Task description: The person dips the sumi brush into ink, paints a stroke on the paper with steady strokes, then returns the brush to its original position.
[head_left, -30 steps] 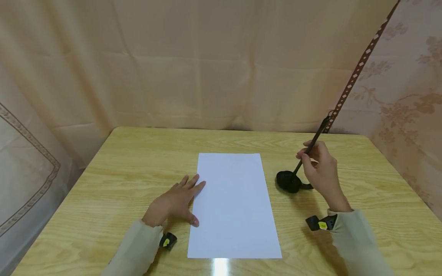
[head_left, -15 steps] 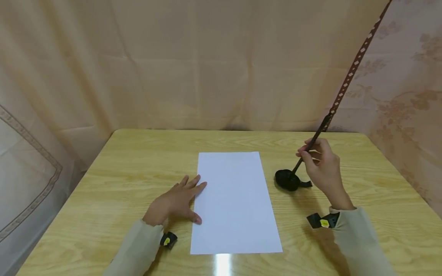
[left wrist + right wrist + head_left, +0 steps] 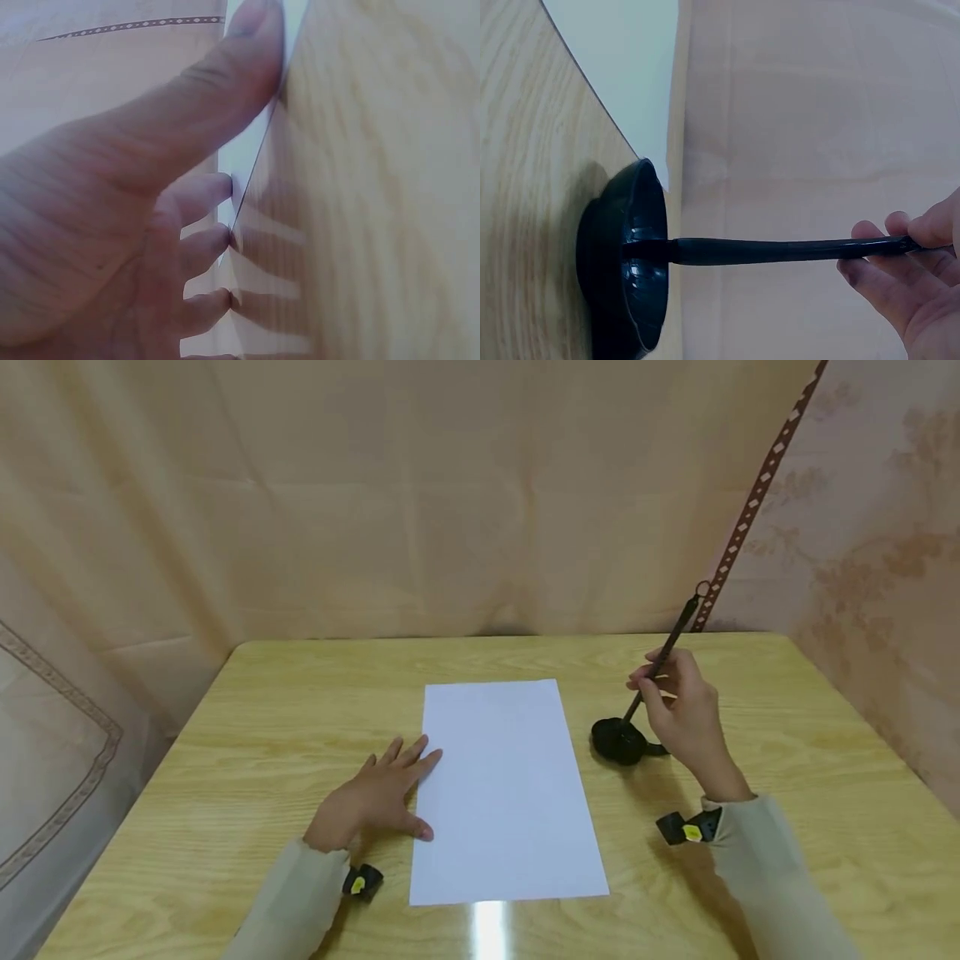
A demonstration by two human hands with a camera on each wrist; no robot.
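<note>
A white sheet of paper (image 3: pixel 510 793) lies on the table. My left hand (image 3: pixel 375 797) spreads its fingers over the sheet's left edge; in the left wrist view its thumb (image 3: pixel 217 82) and fingertips rest along that edge. On the right, my right hand (image 3: pixel 686 710) pinches a dark writing brush (image 3: pixel 675 631) by its shaft, with the hanging loop at the top. The brush's lower end stands inside a small black ink dish (image 3: pixel 617 742) with a side handle. In the right wrist view the brush (image 3: pixel 757 251) dips into the dish (image 3: pixel 615 255), where wet ink glistens; its tip is hidden.
The wooden table (image 3: pixel 262 718) extends around the sheet, its far edge against a beige curtain (image 3: pixel 375 527). A patterned curtain (image 3: pixel 862 568) hangs at the right and a pale cloth (image 3: pixel 52 760) at the left. Wrist cameras sit at both cuffs.
The brush stays in the dish, held by my right hand, its shaft shifting slightly. My left hand keeps its place on the paper. The whole view has shifted a little.
</note>
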